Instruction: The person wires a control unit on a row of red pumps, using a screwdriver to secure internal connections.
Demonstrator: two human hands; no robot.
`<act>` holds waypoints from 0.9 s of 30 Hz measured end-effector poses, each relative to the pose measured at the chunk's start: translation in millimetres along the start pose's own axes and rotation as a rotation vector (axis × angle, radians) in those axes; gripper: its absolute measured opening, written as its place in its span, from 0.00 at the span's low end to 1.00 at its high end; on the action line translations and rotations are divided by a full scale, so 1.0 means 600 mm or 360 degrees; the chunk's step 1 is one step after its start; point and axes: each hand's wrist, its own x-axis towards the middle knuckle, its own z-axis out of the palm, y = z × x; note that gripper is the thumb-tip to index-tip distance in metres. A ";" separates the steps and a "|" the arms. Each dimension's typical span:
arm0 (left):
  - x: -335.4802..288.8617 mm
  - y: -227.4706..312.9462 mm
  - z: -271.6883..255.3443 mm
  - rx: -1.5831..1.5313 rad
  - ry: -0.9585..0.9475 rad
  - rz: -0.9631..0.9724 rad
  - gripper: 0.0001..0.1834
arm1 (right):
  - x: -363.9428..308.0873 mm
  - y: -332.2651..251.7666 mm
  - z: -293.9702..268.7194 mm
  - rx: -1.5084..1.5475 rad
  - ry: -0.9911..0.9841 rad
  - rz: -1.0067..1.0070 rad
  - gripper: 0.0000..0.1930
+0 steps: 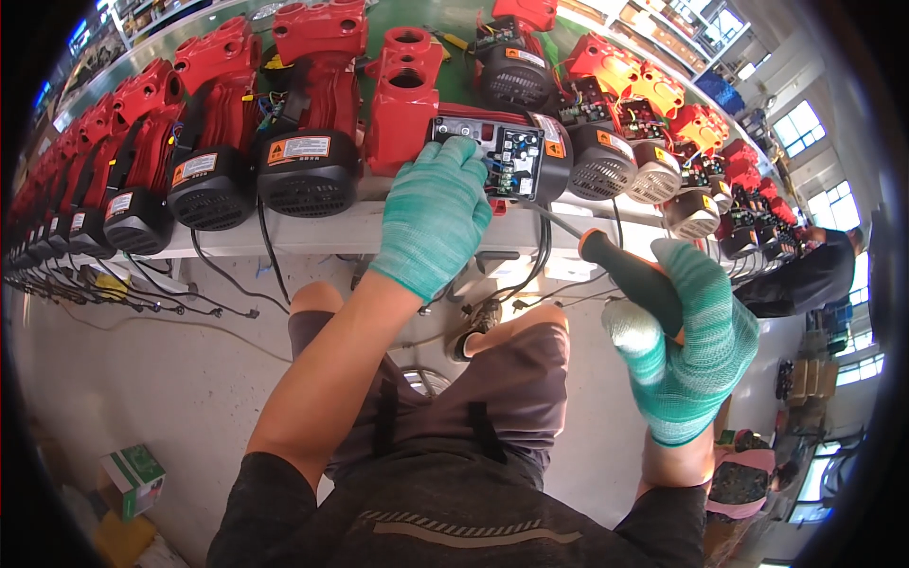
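Note:
In front of me on the bench lies a red pump (401, 114) with a black motor end and an uncovered terminal box (516, 161), its circuit board and wiring exposed. My left hand (436, 208), in a green knitted glove, rests over the box's left part, fingers bent and pressed together. Whatever they may pinch is hidden beneath them. My right hand (696, 331), gloved alike, is wrapped round the dark, orange-trimmed handle of a screwdriver (630, 275). Its shaft points up and left at the near edge of the box, where the tip is hard to make out.
Several red pumps with black motor ends (308, 175) line the bench to the left; others with open boxes (606, 156) stand to the right. Black cables (270, 256) hang off the front edge. A person in dark clothes (805, 275) is at the far right. A carton (133, 478) sits lower left.

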 end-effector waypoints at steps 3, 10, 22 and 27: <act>0.008 0.004 -0.011 0.0059 -0.0114 -0.0009 0.12 | 0.016 -0.004 -0.025 -0.0361 -0.0506 -0.0182 0.21; 0.016 0.015 -0.008 0.0246 -0.0182 -0.0085 0.15 | 0.010 -0.010 -0.023 -0.0163 -0.0443 -0.0265 0.19; 0.015 0.032 0.000 0.0310 -0.0178 -0.0233 0.14 | -0.028 0.031 -0.027 -0.0075 -0.0399 -0.0282 0.23; 0.018 0.036 -0.004 0.0355 -0.0214 -0.0224 0.14 | -0.032 0.038 -0.025 -0.0057 -0.0337 -0.0240 0.23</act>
